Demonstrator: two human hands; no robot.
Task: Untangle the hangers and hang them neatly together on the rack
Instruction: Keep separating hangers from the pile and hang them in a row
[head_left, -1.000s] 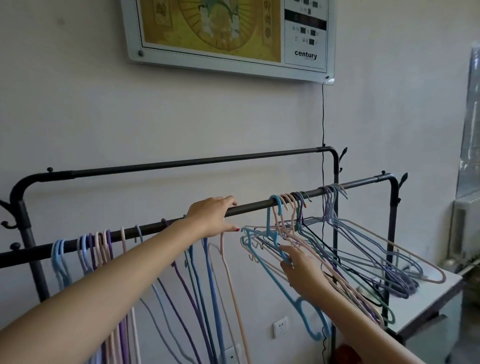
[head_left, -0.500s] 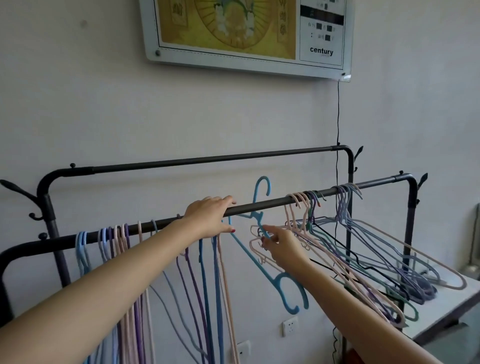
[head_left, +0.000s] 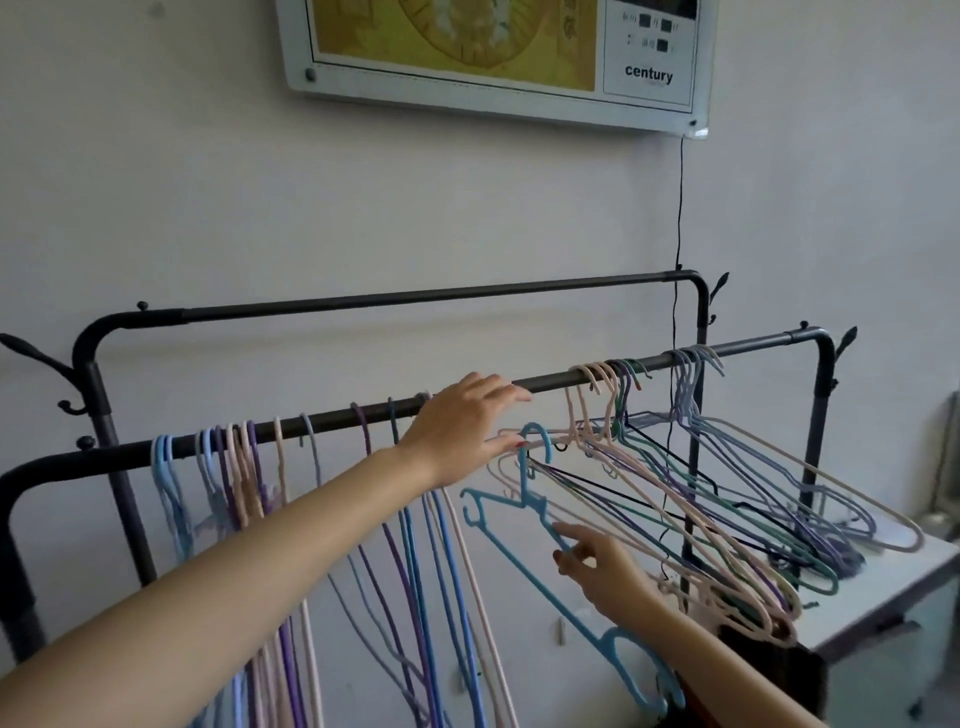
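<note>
Honestly we can't count the tangled hangers (head_left: 737, 499) bunched at the rail's right end; they overlap too much. The rack (head_left: 322, 426) has two rails, its feet cut off below. Our left hand (head_left: 462, 431) lies flat-fingered on the front rail, gripping nothing. Our right hand (head_left: 602, 566) pinches one blue hanger (head_left: 524, 540), hook off the rail.

- Our left hand (head_left: 462, 434) reaches forward on an outstretched arm, fingers straight and spread, thumb extended below.
- Our right hand (head_left: 602, 569) is lower, forearm angled up from bottom right, fingertips pinching.
</note>
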